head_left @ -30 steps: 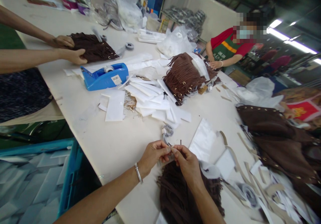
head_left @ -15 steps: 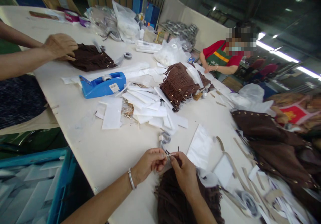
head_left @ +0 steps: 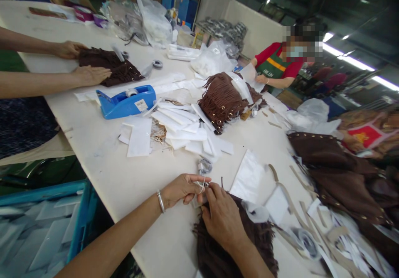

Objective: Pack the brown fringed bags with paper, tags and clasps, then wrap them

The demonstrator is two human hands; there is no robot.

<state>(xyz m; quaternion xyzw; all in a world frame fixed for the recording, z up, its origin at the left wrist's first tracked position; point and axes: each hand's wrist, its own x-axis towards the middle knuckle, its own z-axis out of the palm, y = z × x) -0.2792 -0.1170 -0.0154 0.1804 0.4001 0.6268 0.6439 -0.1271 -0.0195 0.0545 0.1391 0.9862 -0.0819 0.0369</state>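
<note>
A brown fringed piece [head_left: 258,244], perhaps a bag, lies on the table in front of me. At its upper left edge a thin white string [head_left: 204,183] loops about the fingers of my left hand [head_left: 183,190], whose index finger points out while the others curl in. My right hand [head_left: 222,213] rests over the fringed piece, its bent fingertips meeting the string beside my left fingers. What those right fingertips pinch is hidden. A pale, see-through bit hangs below the left fingers, too small to name.
Ahead are white packets [head_left: 183,124], a blue tape dispenser [head_left: 127,102] and a brown fringed bag [head_left: 222,99]. Tan straps [head_left: 286,201] and a tape roll [head_left: 307,242] lie right. A blue crate [head_left: 79,215] stands lower left. Co-workers' hands [head_left: 90,74] touch another brown piece.
My right hand has turned over and lowered onto the fringed piece. My left index finger has stretched out, with the string looped at it. The left co-worker's hands have flattened onto their brown piece.
</note>
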